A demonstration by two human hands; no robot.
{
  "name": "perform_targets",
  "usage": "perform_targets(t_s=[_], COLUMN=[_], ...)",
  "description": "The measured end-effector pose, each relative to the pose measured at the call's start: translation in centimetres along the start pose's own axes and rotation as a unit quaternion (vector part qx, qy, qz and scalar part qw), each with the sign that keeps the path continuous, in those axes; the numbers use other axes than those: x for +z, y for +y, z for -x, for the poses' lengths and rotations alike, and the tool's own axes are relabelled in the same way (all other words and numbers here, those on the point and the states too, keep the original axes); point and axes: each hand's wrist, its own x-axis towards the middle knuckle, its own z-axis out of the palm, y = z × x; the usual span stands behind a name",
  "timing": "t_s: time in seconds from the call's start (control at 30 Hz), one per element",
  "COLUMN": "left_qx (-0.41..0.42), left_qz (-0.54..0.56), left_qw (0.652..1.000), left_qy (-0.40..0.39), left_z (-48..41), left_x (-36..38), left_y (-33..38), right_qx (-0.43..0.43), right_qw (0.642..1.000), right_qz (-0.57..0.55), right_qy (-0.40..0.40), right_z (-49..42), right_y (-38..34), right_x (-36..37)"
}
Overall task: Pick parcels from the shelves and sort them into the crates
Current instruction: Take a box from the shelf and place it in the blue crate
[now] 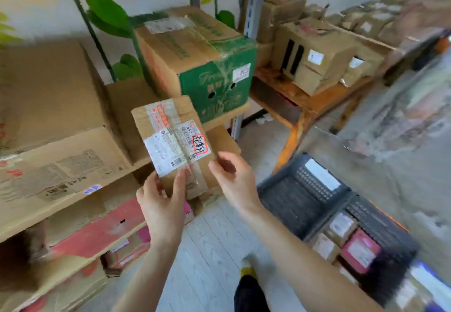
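A small flat cardboard parcel [172, 141] with white shipping labels and a red-marked sticker is held up in front of the shelves. My left hand [162, 204] grips its lower edge, thumb and fingers pinching the cardboard. My right hand [230, 177] hovers just right of the parcel's lower right corner, fingers apart, and I cannot tell whether it touches the box. Down to the right on the floor stand black plastic crates: the near crate [292, 199] holds only a white slip, and a second crate [380, 228] contains several small parcels.
Wooden shelves [73, 204] at left carry large cardboard boxes. A green-and-brown carton [195, 55] sits on the shelf behind the parcel. An orange wooden table [305, 102] at the right holds more boxes. My shoe [249, 269] is on the pale plank floor.
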Motion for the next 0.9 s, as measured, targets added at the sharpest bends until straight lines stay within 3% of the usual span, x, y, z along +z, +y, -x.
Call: perform_targets(t_s=[0.27, 0.53, 0.73, 0.9], left_qx=[-0.005, 0.047, -0.012, -0.025], left_qz=[-0.040, -0.037, -0.092, -0.205], left_qw=[0.966, 0.850, 0.784, 0.719], left_qy=[-0.255, -0.523, -0.613, -0.664], left_z=[12.0, 28.2, 42.9, 51.8], left_x=[6.2, 21.9, 35.1, 43.4], left_y=[-0.3, 0.2, -2.4, -7.3], right_qx=[0.127, 0.238, 0.335, 0.427], right_qw=[0.972, 0.887, 0.834, 0.789], right_qz=[-0.016, -0.093, -0.114, -0.149], right_qy=[0.196, 0.385, 0.424, 0.415], right_z=[11.9, 21.0, 27.6, 31.7], right_y=[6.1, 15.8, 26.0, 34.9], right_x=[-11.8, -30.0, -44.7, -52.6])
